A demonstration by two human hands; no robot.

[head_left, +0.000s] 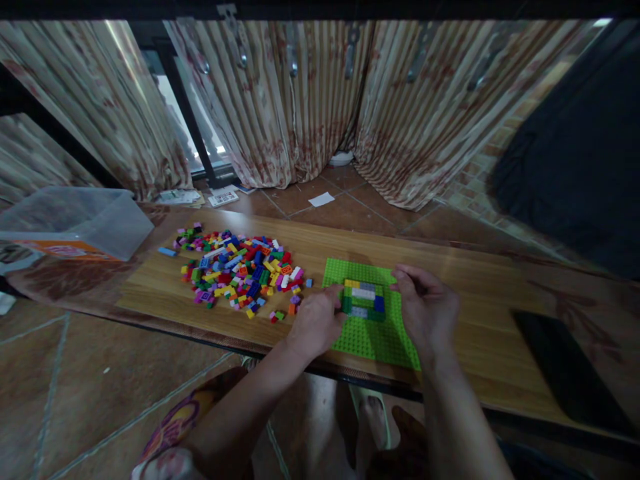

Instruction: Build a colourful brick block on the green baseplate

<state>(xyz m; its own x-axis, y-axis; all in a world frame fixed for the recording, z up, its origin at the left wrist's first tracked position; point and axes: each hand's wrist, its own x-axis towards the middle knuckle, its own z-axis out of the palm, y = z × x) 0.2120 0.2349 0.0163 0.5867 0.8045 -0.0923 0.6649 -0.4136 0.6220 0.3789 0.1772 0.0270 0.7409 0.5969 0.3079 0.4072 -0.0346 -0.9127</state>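
Note:
A green studded baseplate [370, 343] lies on the wooden board. On it stands a low build of toy bricks [365, 293], in yellow, white, grey, blue and green, laid as a rectangle. My left hand [317, 320] is at the build's left side, its fingers bent and the fingertips against or very near the bricks. Over the plate's right edge is my right hand [430, 303], its thumb and fingers curled together near the plate's upper right corner. Whatever either hand may pinch is hidden or too small to make out.
A large heap of loose toy bricks [245, 267] covers the board [480, 293] left of the plate. A clear plastic bin [100, 220] stands at the far left. To the right lies a dark flat object [570, 367]. Curtains [300, 120] hang behind the table.

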